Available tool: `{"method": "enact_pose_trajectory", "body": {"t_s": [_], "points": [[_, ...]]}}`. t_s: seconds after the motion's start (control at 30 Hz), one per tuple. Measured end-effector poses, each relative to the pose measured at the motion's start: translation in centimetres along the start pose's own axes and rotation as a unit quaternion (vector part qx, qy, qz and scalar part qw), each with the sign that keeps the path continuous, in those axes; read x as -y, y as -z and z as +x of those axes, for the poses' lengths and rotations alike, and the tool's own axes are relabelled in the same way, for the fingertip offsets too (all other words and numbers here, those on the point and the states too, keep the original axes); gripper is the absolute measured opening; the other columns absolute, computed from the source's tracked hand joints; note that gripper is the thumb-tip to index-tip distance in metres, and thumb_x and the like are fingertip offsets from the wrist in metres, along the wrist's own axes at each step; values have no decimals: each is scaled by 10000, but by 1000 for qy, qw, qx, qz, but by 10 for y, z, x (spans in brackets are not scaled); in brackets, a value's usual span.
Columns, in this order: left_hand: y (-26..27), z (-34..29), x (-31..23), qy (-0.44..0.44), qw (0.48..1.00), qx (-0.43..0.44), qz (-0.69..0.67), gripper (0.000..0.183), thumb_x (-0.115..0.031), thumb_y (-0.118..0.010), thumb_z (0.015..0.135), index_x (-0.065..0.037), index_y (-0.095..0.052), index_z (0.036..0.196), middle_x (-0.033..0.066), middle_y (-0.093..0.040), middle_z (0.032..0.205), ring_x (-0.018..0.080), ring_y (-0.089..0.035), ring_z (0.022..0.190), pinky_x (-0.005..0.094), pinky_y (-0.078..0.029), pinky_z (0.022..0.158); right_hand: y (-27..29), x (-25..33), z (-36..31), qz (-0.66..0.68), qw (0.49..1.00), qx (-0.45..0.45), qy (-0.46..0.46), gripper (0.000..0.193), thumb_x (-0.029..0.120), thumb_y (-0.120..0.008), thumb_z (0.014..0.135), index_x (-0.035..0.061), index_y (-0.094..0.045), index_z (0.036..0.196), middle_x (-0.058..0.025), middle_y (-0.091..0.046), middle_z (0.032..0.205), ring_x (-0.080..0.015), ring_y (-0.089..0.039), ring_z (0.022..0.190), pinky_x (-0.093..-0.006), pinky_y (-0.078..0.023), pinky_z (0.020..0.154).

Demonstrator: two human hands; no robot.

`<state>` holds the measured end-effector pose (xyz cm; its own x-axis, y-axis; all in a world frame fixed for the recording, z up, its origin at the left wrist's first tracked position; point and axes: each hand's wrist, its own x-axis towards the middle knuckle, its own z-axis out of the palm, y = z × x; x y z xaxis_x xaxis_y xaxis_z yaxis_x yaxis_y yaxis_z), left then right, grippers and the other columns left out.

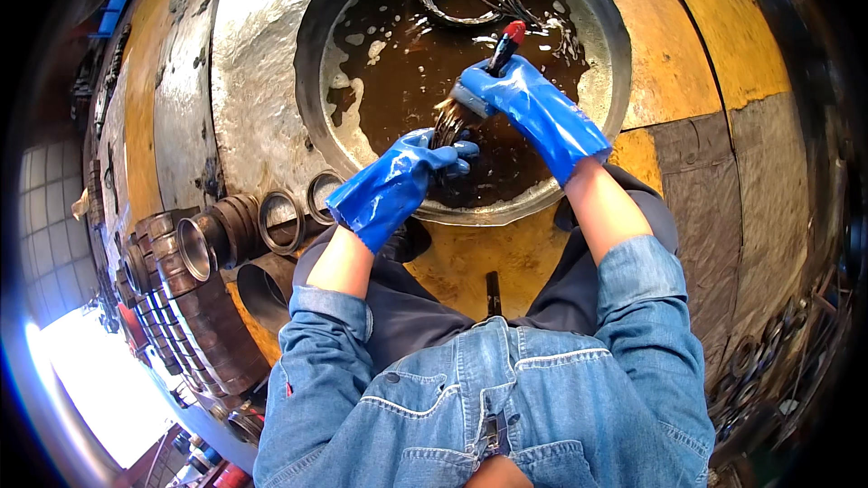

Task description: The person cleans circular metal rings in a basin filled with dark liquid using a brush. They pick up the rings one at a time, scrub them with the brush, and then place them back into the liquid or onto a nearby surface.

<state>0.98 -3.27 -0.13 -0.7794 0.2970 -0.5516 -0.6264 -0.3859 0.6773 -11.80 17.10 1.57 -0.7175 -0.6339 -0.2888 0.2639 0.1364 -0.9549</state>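
Note:
Both my hands wear blue rubber gloves and are over a wide round pan [310,90] of dark brown, foamy liquid. My right hand [511,89] is closed round a paint brush [504,51] with a dark, red-tipped handle, its bristles angled down to the left. My left hand [423,161] is just below the bristles, its fingers curled round a dark, wet, shiny part [446,132]. The bristles touch or overlap that part, and its kind is hidden. Several thin metal rings [431,5] lie in the liquid at the pan's far side.
Left of my left forearm stand several metal rings [282,222] and a row of brown cylindrical sleeves [237,228]. Worn metal plates [262,27] and yellow floor [705,27] surround the pan. More metal parts [768,352] are piled at the right edge.

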Motion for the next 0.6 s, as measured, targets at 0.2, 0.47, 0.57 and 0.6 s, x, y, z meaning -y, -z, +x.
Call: {"method": "enact_pose_trajectory", "body": {"t_s": [0.2,0.47,0.57,0.6], "points": [[-5,19,0,97,995,-24,-8,486,-76,-655,948,131,-560,1377,194,-710,1060,248,-698,832,357,-583,829,14,-16,-8,-204,938,-219,-176,376,357,-610,876,8,-741,921,-198,-738,859,-326,-732,843,-430,-542,811],[-40,23,9,-128,991,4,46,512,-193,-749,971,76,-588,1376,148,-746,1152,234,-717,1078,354,-580,923,57,-19,-25,-112,946,-290,-96,313,328,-637,884,34,-738,910,-116,-726,836,-173,-661,806,-370,-529,771],[-20,27,16,-59,994,-5,93,499,-239,-756,983,35,-600,1370,153,-741,1155,221,-713,1039,353,-581,911,58,-16,-26,-110,946,-293,-86,282,307,-639,894,40,-728,890,-92,-713,827,-155,-641,802,-357,-527,768],[-20,32,12,-18,995,-28,90,486,-256,-744,998,31,-601,1363,152,-740,1134,217,-714,1000,348,-587,886,57,-16,-25,-108,948,-289,-83,273,300,-639,898,41,-725,884,-84,-709,824,-149,-634,801,-353,-526,766]]}}
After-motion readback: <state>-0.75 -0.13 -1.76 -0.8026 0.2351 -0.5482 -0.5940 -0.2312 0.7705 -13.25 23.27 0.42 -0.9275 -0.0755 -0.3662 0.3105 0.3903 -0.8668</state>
